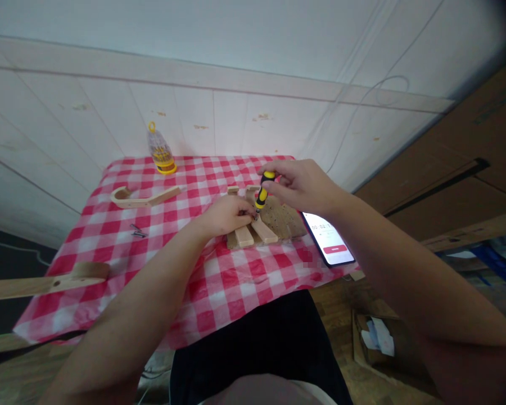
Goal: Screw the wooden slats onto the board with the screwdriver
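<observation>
My right hand point(300, 184) is closed around a yellow and black screwdriver point(263, 191), held nearly upright with its tip down on a small wooden assembly point(253, 230) of slats and a brown board. My left hand point(227, 214) rests on that assembly beside the tip, fingers pinched together at the screw spot; what they pinch is too small to see. Everything sits on a table with a red and white checked cloth point(160, 247).
A phone point(329, 239) with a lit timer screen lies right of the assembly. A curved wooden piece point(143, 197), loose screws point(138, 230), a yellow-capped bit holder point(161, 151) and a long wooden arm point(42, 281) lie left. A tiled wall is behind; cardboard boxes point(447, 180) at right.
</observation>
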`<move>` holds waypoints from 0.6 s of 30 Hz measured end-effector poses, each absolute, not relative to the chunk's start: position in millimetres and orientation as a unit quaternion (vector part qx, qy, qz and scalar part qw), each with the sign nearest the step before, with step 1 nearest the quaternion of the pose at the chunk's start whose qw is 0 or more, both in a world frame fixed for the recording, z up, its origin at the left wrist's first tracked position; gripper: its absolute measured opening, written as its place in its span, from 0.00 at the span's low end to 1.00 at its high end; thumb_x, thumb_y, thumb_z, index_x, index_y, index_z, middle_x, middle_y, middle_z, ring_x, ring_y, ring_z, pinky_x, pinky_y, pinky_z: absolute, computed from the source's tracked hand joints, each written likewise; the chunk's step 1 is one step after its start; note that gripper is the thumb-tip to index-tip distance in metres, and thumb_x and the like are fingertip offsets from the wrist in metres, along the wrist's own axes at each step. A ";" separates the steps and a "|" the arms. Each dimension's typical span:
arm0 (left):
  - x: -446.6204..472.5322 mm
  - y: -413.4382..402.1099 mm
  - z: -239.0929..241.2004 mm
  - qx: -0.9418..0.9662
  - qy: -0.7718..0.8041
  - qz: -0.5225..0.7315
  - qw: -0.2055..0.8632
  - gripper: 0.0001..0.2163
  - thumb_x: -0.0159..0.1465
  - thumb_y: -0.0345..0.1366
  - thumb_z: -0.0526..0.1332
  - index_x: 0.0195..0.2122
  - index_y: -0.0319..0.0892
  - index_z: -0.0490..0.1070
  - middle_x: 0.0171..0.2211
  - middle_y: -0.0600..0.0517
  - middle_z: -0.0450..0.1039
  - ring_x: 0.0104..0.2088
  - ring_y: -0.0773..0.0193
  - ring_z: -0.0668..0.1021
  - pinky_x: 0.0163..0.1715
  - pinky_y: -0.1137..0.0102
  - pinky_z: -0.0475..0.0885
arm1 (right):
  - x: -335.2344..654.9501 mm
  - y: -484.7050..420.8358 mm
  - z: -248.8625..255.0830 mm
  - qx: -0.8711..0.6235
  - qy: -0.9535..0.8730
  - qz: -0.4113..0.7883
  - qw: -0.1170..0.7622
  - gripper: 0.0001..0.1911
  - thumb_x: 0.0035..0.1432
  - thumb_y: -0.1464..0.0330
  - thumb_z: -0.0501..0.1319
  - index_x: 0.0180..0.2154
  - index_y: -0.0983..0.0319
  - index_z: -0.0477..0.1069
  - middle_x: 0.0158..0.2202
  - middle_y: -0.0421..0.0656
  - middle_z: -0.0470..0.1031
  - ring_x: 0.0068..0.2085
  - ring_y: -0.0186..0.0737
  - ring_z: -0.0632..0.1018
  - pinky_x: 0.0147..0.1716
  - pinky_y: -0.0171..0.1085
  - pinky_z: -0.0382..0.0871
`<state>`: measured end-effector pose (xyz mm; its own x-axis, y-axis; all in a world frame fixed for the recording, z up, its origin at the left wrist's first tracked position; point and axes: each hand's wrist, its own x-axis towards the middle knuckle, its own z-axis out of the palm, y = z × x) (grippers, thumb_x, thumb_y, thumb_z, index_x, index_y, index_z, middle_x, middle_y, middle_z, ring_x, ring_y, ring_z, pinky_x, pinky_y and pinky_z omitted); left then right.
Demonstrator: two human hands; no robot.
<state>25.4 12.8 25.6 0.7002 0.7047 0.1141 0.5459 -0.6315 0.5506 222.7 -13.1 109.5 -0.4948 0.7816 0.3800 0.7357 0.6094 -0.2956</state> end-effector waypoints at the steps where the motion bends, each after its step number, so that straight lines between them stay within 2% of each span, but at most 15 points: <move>1: 25.3 12.7 25.9 0.888 0.352 0.162 0.249 0.12 0.61 0.30 0.58 0.40 0.40 0.81 0.39 0.50 0.82 0.37 0.63 0.81 0.39 0.71 0.73 | 219.9 -12.7 110.2 -0.467 -0.852 0.020 0.236 0.14 0.58 0.60 0.59 0.35 0.64 0.76 0.27 0.42 0.73 0.29 0.36 0.71 0.31 0.37 0.59; 3: 25.1 12.0 26.7 0.886 0.352 0.162 0.254 0.12 0.61 0.29 0.58 0.40 0.40 0.80 0.39 0.50 0.82 0.38 0.63 0.81 0.40 0.70 0.73 | 214.4 -11.5 110.9 -0.506 -0.833 -0.023 0.222 0.16 0.56 0.56 0.62 0.30 0.63 0.73 0.25 0.42 0.71 0.27 0.35 0.68 0.30 0.37 0.56; 5: 24.9 10.9 27.6 0.886 0.353 0.162 0.252 0.11 0.61 0.29 0.58 0.40 0.40 0.80 0.39 0.50 0.82 0.38 0.63 0.81 0.40 0.70 0.72 | 211.0 -10.1 110.7 -0.506 -0.833 -0.033 0.220 0.17 0.57 0.55 0.62 0.30 0.63 0.71 0.27 0.42 0.71 0.28 0.35 0.67 0.30 0.37 0.55; 8: 24.9 10.0 28.1 0.889 0.354 0.162 0.242 0.11 0.61 0.29 0.58 0.39 0.40 0.80 0.38 0.50 0.82 0.37 0.63 0.81 0.39 0.71 0.72 | 212.2 -8.4 110.5 -0.456 -0.858 0.011 0.234 0.12 0.57 0.60 0.63 0.37 0.62 0.71 0.31 0.41 0.72 0.30 0.35 0.69 0.31 0.36 0.57; 11: 24.9 10.8 27.1 0.889 0.353 0.163 0.243 0.11 0.61 0.29 0.59 0.39 0.39 0.80 0.37 0.50 0.82 0.36 0.64 0.81 0.38 0.71 0.73 | 218.4 -7.5 111.4 -0.410 -0.876 0.091 0.237 0.14 0.54 0.66 0.64 0.43 0.61 0.71 0.28 0.38 0.70 0.29 0.33 0.69 0.30 0.35 0.58; 14: 24.7 12.2 25.5 0.888 0.355 0.160 0.244 0.10 0.61 0.30 0.59 0.39 0.39 0.80 0.38 0.49 0.82 0.37 0.64 0.81 0.39 0.72 0.73 | 224.7 -7.5 112.5 -0.390 -0.878 0.133 0.245 0.13 0.54 0.68 0.62 0.43 0.61 0.71 0.27 0.37 0.69 0.27 0.32 0.69 0.29 0.34 0.59; 18: 24.9 13.1 24.5 0.888 0.350 0.164 0.247 0.11 0.61 0.30 0.59 0.40 0.39 0.80 0.39 0.49 0.82 0.38 0.63 0.81 0.40 0.71 0.73 | 228.2 -4.7 112.5 -0.357 -0.887 0.117 0.270 0.12 0.53 0.69 0.59 0.42 0.62 0.73 0.34 0.41 0.74 0.30 0.33 0.71 0.31 0.35 0.63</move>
